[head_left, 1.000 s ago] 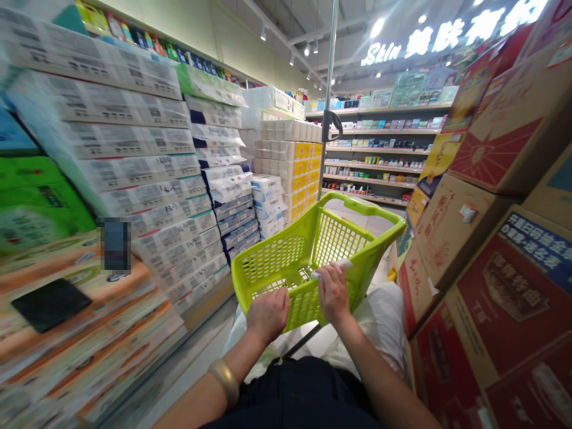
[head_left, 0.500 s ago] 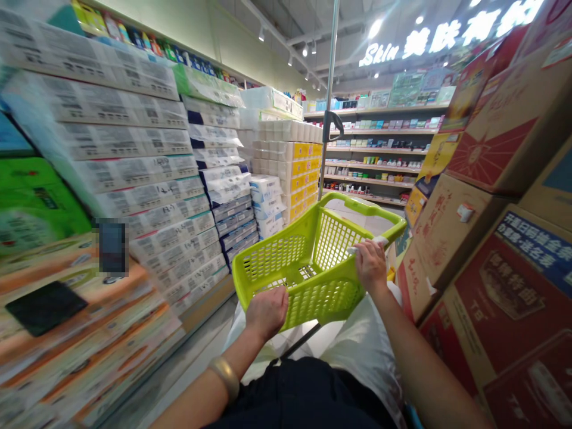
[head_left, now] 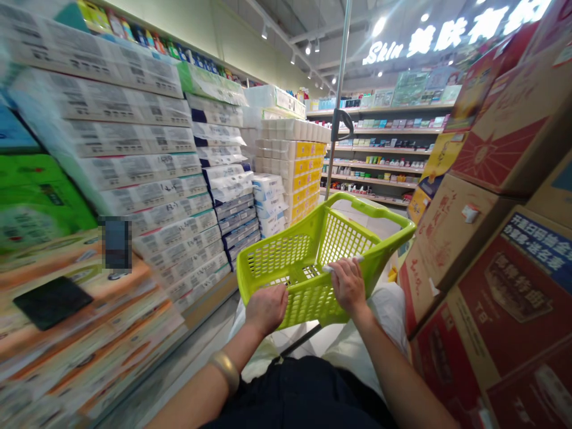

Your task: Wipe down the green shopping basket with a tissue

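Note:
A lime-green plastic shopping basket point(head_left: 304, 300) with perforated sides sits tilted in front of my body. My left hand point(head_left: 267, 310) is closed over its near rim, towards the left corner. Farther right along that same rim, my right hand point(head_left: 349, 287) presses a folded white cloth or tissue point(head_left: 328, 269) against the edge. Its ends stick out on both sides of my fingers. The palm side of both hands is hidden. Inside the basket only its slotted floor shows.
Stacked white paper packs point(head_left: 134, 140) rise on the left, beside an orange-and-white pile point(head_left: 129, 310) bearing a black flat item point(head_left: 52, 302). Cardboard cartons point(head_left: 451, 232) crowd the right. Behind the basket stands a metal pole point(head_left: 342, 65) with a dark handle; stocked shelves point(head_left: 379, 149) lie beyond.
My right hand has slid leftward along the near rim with the white cloth, coming closer to my left hand. The left hand keeps its place on the rim. The view has shifted slightly.

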`<state>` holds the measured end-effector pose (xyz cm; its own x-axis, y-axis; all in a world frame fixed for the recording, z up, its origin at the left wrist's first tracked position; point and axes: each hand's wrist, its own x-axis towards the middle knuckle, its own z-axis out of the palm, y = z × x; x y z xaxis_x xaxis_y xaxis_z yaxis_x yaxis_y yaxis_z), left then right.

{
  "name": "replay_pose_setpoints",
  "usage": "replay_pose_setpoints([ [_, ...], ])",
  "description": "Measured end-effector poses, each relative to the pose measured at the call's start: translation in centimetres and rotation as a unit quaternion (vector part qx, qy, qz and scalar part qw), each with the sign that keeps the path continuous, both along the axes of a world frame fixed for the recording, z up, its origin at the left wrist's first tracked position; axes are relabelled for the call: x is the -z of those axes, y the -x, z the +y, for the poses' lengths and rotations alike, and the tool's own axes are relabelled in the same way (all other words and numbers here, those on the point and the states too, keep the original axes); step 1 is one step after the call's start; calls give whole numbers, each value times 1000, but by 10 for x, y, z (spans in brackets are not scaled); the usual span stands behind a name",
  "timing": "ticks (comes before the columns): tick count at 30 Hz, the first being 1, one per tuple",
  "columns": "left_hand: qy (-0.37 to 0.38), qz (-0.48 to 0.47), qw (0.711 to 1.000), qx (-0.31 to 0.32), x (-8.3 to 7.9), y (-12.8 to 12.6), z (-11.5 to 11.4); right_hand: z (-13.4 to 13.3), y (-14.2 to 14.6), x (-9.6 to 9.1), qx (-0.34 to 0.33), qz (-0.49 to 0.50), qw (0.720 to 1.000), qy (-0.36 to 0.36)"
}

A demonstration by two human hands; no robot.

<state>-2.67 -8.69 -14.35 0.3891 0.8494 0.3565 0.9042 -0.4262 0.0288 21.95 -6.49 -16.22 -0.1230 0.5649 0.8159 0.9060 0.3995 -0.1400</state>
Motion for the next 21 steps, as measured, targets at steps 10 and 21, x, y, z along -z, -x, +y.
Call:
replay_pose_setpoints([
  [10,7,21,999,35,-1,17,25,17,-81,-35,126,-21,989,-69],
  [21,46,60,995,61,-10,14,67,16,-145,-59,199,-28,974,-108],
])
